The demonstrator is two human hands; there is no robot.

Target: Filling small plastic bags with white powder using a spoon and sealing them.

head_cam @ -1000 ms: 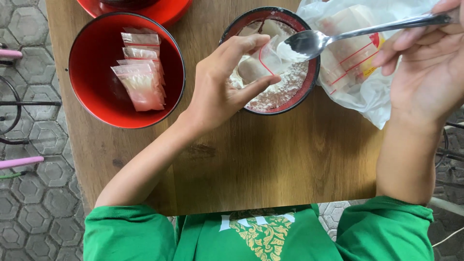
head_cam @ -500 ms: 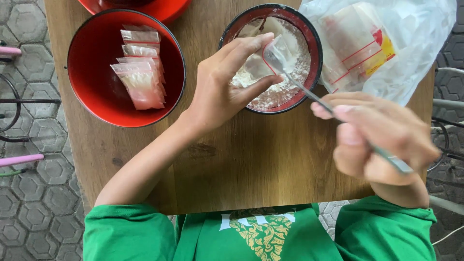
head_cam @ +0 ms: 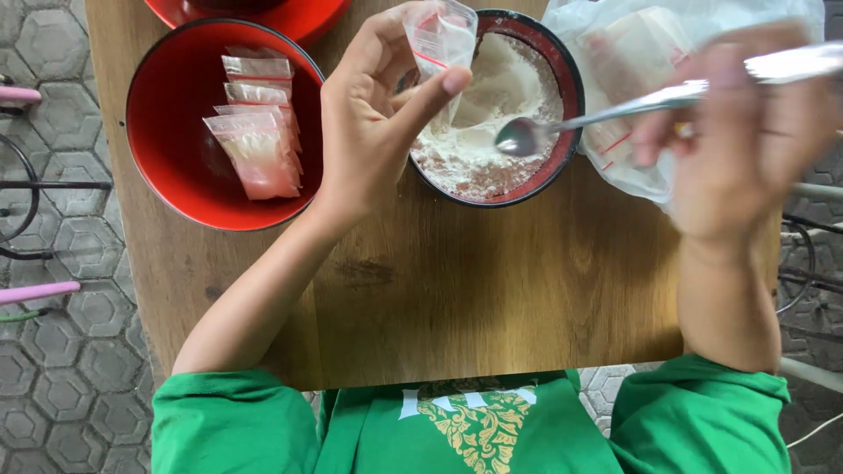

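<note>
Filled sachets (head_cam: 256,145) laid in red bowl (head_cam: 167,184); small bag (head_cam: 442,39) pinched in left hand (head_cam: 373,123) grip; spoon (head_cam: 615,110) clasped in right hand (head_cam: 746,132), emptied over flour bowl (head_cam: 562,154); bag not yet filled.

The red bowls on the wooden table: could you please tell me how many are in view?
3: a red bowl with small filled plastic bags at left, a dark-rimmed red bowl of white powder at centre, and a red bowl cut off by the top edge. Others may lie outside the frame.

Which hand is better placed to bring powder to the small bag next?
Right. The right hand already holds the spoon, its bowl over the white powder in the bowl. The left hand is occupied pinching the small clear bag above the bowl.
</note>
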